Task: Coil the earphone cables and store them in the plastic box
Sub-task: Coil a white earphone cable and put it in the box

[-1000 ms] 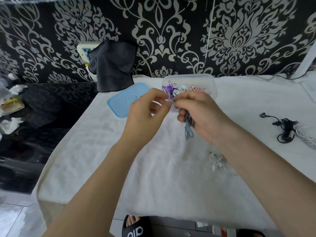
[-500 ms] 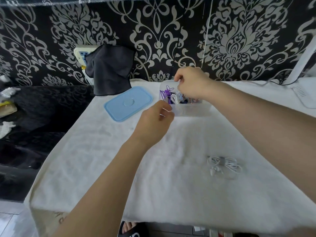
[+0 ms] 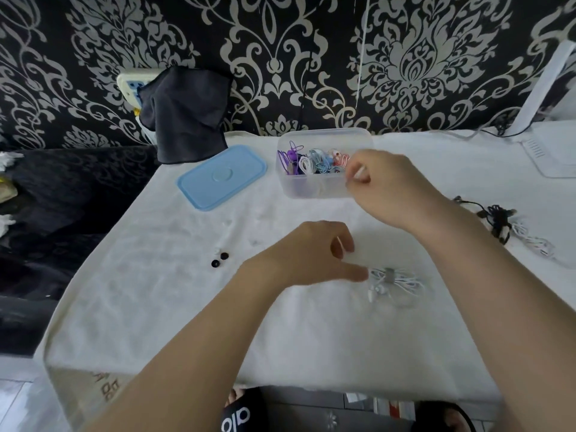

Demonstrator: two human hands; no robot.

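Since half a second ago, both hands are moving: the right hand (image 3: 383, 188) is pulling back out of the clear plastic box (image 3: 314, 185) to just beside its front right corner, and the left hand (image 3: 314, 254) is dropping away from the box toward the white coiled earphone bundle (image 3: 394, 280) lying on the white cloth-covered table (image 3: 187, 307). The left hand's fingers are lying loosely curled, holding nothing, its thumb tip reaching almost to the bundle's left loops; whether it is touching them is unclear through the blur. The right hand's fingers are curling inward, and whether they are pinching anything cannot be told. Inside the box, coiled cables in purple, white, blue and red are sitting together. The light blue rectangular lid (image 3: 223, 177) is lying flat to the left of the box, apart from it. A tangled black earphone cable (image 3: 498, 222) is resting near the table's right edge, touching a white cable (image 3: 536, 243) beside it. Two small black ear tips (image 3: 219, 259) are lying left of the left hand. A dark cloth (image 3: 187, 116) is hanging against the patterned wall behind the lid.
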